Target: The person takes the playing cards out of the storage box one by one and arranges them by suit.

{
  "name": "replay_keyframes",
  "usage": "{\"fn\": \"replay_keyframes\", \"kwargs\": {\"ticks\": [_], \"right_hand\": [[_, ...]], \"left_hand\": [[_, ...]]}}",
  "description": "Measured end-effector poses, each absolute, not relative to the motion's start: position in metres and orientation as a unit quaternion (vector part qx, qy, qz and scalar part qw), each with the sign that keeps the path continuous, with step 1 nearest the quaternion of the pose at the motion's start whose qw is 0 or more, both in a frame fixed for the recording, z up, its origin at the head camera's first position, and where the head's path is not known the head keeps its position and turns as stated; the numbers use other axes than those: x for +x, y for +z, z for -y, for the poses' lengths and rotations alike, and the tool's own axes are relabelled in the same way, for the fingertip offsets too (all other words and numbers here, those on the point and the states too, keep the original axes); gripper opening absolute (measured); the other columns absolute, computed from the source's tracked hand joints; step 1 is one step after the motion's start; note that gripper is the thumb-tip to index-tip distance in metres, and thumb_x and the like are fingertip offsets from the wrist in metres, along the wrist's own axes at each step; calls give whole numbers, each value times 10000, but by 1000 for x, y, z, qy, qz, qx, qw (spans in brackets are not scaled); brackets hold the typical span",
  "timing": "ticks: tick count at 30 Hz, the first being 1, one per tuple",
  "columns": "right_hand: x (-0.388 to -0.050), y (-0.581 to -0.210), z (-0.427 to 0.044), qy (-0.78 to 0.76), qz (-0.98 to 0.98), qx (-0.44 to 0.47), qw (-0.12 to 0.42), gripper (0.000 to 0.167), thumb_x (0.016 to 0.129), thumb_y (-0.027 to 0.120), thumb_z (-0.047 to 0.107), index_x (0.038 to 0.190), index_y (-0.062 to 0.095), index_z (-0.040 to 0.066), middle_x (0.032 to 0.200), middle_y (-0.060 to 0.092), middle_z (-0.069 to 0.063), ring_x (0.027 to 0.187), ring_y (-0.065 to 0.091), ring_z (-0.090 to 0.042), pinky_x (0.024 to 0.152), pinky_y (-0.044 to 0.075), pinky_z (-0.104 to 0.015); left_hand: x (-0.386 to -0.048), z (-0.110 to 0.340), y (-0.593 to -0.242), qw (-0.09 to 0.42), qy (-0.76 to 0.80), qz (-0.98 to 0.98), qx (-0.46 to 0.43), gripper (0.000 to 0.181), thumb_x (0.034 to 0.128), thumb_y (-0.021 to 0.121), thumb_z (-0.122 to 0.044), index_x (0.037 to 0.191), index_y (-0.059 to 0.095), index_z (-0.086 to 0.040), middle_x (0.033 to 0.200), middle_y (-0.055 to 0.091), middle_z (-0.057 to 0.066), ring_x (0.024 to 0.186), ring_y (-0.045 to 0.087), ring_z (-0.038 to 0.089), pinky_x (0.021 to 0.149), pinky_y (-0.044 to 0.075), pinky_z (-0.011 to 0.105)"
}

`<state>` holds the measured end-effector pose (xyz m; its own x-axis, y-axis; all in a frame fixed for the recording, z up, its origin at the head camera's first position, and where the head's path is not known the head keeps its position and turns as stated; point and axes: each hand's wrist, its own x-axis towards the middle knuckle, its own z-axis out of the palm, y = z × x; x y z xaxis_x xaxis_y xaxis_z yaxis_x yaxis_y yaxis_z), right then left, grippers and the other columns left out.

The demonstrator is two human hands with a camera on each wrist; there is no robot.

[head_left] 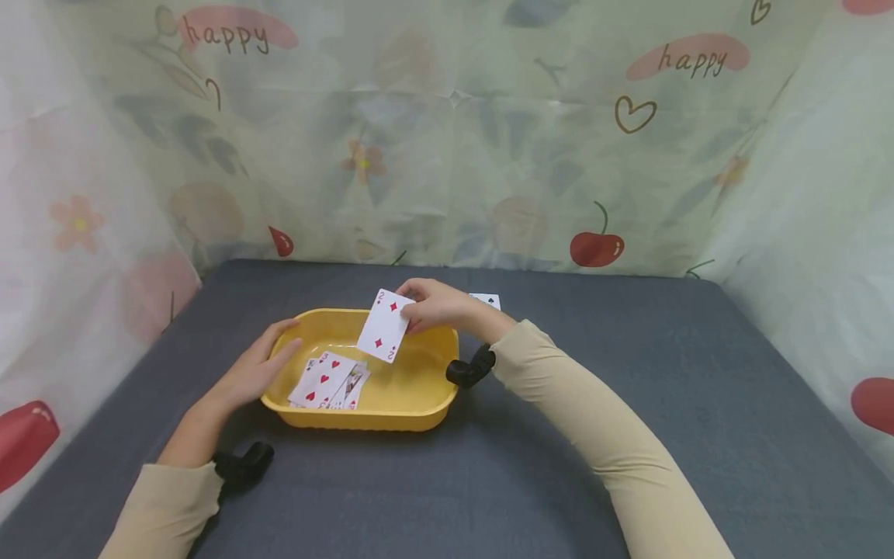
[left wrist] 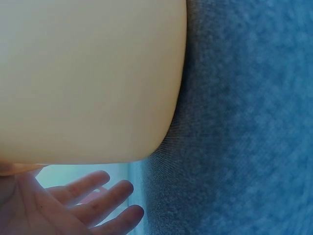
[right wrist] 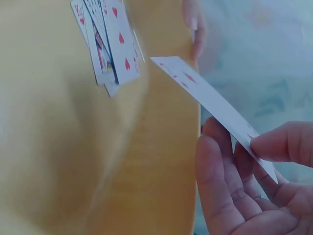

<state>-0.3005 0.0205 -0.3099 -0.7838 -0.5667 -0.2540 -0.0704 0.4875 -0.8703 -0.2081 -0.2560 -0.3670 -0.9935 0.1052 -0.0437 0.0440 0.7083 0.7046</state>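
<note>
My right hand [head_left: 436,305] pinches a two of diamonds playing card [head_left: 386,326] between thumb and fingers, above a yellow plastic basin [head_left: 363,421]. In the right wrist view the card [right wrist: 210,103] slants down, face up. Inside the basin's left part lies a loose pile of playing cards [head_left: 328,382], a three of hearts on top. My left hand [head_left: 254,369] rests at the basin's left rim, thumb over the inside. In the left wrist view several fingers [left wrist: 100,203] stretch out, relaxed and apart from the wall.
Another playing card [head_left: 491,300], a spade, lies on the dark grey tablecloth [head_left: 670,435] behind my right wrist, partly hidden. Patterned fabric [head_left: 447,171] encloses the table at the back and sides. Both wrists wear black cameras [head_left: 469,368].
</note>
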Motion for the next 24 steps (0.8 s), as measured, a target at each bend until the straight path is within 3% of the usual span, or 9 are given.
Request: {"fn": "replay_keyframes", "kwargs": {"ticks": [14,21,24], "right_hand": [[-312,-309,-85,-520,-813,-153,213,387,915,504,62,1299,455,83,1178,594,-175,912,612,-201,900,496,-425],[-312,-316,-109,-525,-819,-138,184,406,927,526,104,1321,432,84,943,598,-109,840,586,-193,940,464,-462],[-313,-318,-118,-536,-818,-119,175,409,928,537,108,1318,418,83,984,606,-125,857,587,-193,957,455,-453]], "left_hand": [[-207,255,-365,44,379,-924,37,634,995,338,-445,1468,173,-57,1496,200,265,1296,290,432,1058,234,615],[-207,254,-365,44,378,-924,33,641,995,336,-447,1470,168,-52,1502,189,264,1314,269,435,1062,226,614],[-207,254,-366,47,378,-924,32,646,994,334,-453,1472,163,-54,1501,191,263,1308,279,432,1060,238,610]]}}
